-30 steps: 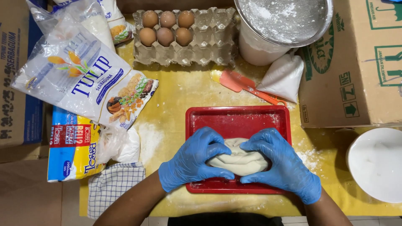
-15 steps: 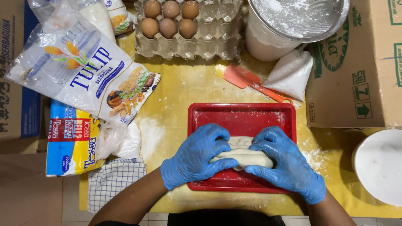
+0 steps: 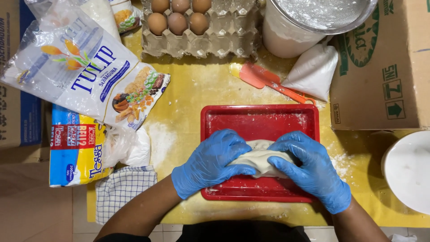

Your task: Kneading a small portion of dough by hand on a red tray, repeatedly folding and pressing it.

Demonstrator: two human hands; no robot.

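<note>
Head view, single frame. Blue-gloved fingers (image 3: 233, 150) of the left hand (image 3: 210, 163) are curled over the left end of a pale dough lump (image 3: 260, 157), thumb tucked under its near edge. The right hand (image 3: 311, 170) is set in mirror fashion on the right end, fingers bent and pressed into the dough from above and behind. Neither hand is spread flat; both are cupped, closed around the dough, squeezing it between them.

The dough is seen lying between the two palms, its long axis running left to right, parallel to the near edge of the red tray (image 3: 260, 118) on which it rests. It sits in the near half of the tray, with the far half bare and lightly floured. Both hands are in contact with it, so neither is nearer; the exposed middle of the lump lies inward from each set of fingertips.

The tray is placed on a yellow mat (image 3: 197, 89) dusted with flour. Beyond the tray an orange spatula (image 3: 264, 79) is noted, touching a small white bag (image 3: 313, 71). Further back stand an egg carton (image 3: 201, 31) and a sieve (image 3: 322, 13) on a white container. To the left lie a flour bag (image 3: 85, 76), a tissue pack (image 3: 76, 148) and a checked cloth (image 3: 123, 190). A white bowl (image 3: 410, 170) sits at right, near a cardboard box (image 3: 385, 62).
</note>
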